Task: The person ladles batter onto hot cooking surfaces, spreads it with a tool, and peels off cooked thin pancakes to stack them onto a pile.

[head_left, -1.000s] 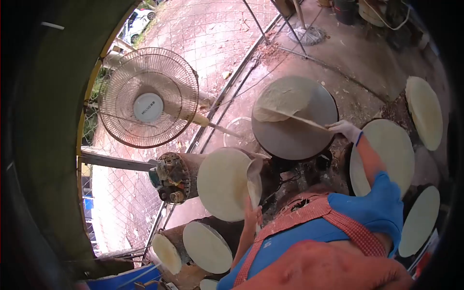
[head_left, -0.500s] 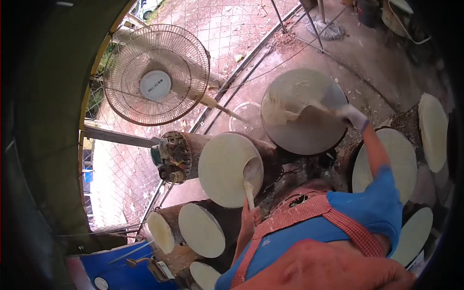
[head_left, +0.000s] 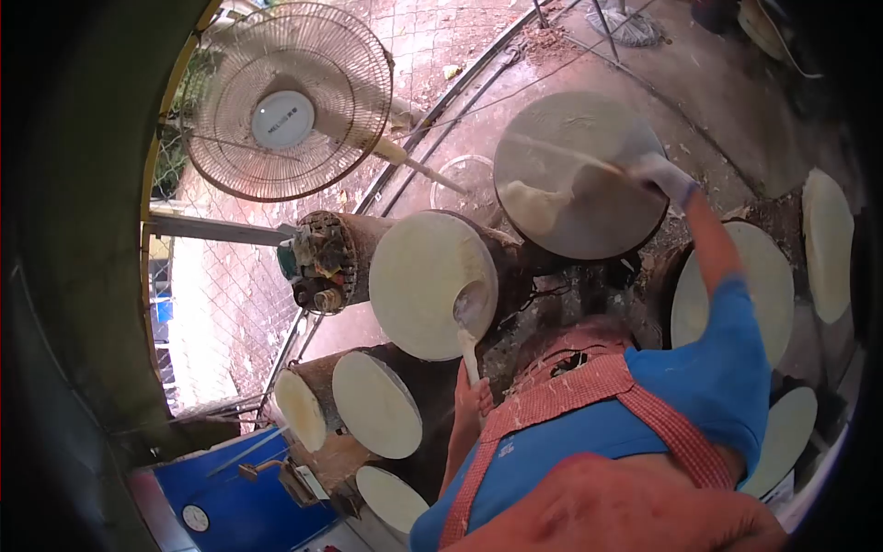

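Observation:
My left hand [head_left: 473,397] is closed around the pale handle of a ladle [head_left: 467,345], whose bowl rests over the right edge of a round griddle [head_left: 418,276] with a pale surface. My right hand [head_left: 666,180], in a white glove, is at the right side of a larger round griddle [head_left: 612,235]. It grips a thin, pale scraper [head_left: 575,155] that reaches left across the surface; motion blurs it. Pale batter [head_left: 533,206] lies in a lump on that griddle's left side, below the scraper, and a thin layer covers the griddle's far part.
A standing fan [head_left: 285,115] is at the upper left before wire mesh. More round, pale-topped griddles stand around me: two at right [head_left: 736,294] [head_left: 828,244], others at lower left [head_left: 377,405] [head_left: 301,409]. A blue panel with a dial [head_left: 195,517] lies lower left.
My right hand has swept the scraper over the larger griddle, and the batter has shrunk to a smaller lump at left. My left hand keeps the ladle on its griddle. The view has tilted slightly.

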`<state>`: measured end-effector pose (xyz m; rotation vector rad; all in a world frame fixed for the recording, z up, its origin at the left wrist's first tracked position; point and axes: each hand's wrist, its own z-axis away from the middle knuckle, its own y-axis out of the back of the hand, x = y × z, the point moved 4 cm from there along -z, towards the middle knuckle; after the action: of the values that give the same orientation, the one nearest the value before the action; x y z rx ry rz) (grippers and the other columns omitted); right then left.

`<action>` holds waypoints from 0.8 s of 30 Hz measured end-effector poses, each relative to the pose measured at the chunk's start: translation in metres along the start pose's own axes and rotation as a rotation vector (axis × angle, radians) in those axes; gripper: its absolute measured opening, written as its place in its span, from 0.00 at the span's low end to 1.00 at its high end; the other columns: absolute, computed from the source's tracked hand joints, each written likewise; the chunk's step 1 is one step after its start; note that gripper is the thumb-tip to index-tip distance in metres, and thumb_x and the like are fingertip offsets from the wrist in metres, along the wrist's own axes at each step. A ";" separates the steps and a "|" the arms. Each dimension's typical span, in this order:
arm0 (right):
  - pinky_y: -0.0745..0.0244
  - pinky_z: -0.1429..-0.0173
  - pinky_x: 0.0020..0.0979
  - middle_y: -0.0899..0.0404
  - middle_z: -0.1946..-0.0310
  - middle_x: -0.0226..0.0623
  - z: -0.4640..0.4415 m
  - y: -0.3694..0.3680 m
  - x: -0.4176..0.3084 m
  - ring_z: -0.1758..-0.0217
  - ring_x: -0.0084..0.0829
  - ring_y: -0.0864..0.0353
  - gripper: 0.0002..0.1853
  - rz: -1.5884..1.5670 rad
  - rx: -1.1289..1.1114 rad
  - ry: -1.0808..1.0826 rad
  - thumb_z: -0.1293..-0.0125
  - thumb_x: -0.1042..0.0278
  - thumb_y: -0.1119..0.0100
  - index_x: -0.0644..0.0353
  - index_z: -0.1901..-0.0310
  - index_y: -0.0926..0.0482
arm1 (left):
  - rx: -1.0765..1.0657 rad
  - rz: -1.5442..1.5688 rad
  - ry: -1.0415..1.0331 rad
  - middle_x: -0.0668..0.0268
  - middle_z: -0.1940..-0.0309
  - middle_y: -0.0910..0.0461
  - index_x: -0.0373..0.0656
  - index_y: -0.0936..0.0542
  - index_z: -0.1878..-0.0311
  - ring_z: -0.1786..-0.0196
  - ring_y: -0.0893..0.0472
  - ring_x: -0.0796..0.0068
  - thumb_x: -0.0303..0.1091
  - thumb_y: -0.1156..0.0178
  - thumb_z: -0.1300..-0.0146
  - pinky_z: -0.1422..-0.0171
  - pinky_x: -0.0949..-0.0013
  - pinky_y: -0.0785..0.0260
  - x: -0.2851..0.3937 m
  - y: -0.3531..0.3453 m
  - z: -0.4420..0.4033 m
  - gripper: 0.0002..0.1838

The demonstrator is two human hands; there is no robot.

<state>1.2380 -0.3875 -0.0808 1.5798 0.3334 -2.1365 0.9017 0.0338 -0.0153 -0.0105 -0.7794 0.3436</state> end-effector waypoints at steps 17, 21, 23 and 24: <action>0.39 0.73 0.19 0.28 0.77 0.24 0.276 -0.223 0.059 0.76 0.16 0.34 0.18 -0.338 0.875 -0.164 0.46 0.64 0.42 0.63 0.54 0.22 | -0.283 0.063 0.132 0.73 0.89 0.45 0.63 0.52 0.33 0.92 0.44 0.84 0.21 0.51 0.43 0.92 0.78 0.51 -0.009 0.107 -0.020 0.38; 0.31 0.64 0.31 0.20 0.72 0.36 0.151 -0.317 0.033 0.69 0.28 0.23 0.15 0.001 0.969 0.112 0.44 0.64 0.42 0.60 0.55 0.22 | -0.365 0.068 0.138 0.73 0.89 0.45 0.65 0.52 0.33 0.92 0.44 0.83 0.20 0.52 0.42 0.93 0.77 0.50 -0.003 0.110 -0.009 0.38; 0.29 0.65 0.35 0.20 0.73 0.40 0.136 -0.333 0.031 0.71 0.33 0.21 0.14 0.176 1.011 0.286 0.43 0.62 0.43 0.56 0.56 0.21 | -0.402 0.069 0.112 0.73 0.89 0.45 0.65 0.52 0.33 0.92 0.43 0.83 0.21 0.51 0.42 0.93 0.77 0.49 -0.008 0.118 -0.004 0.38; 0.30 0.67 0.38 0.21 0.75 0.42 0.142 -0.333 0.036 0.71 0.37 0.21 0.14 0.498 1.005 0.077 0.43 0.60 0.44 0.53 0.56 0.22 | -0.441 0.075 0.095 0.73 0.89 0.45 0.65 0.52 0.33 0.92 0.43 0.83 0.21 0.51 0.42 0.93 0.77 0.49 -0.007 0.121 -0.002 0.38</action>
<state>0.9460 -0.1714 -0.0955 1.9281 -1.1664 -1.8904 0.8623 0.1460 -0.0377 -0.4675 -0.7491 0.2350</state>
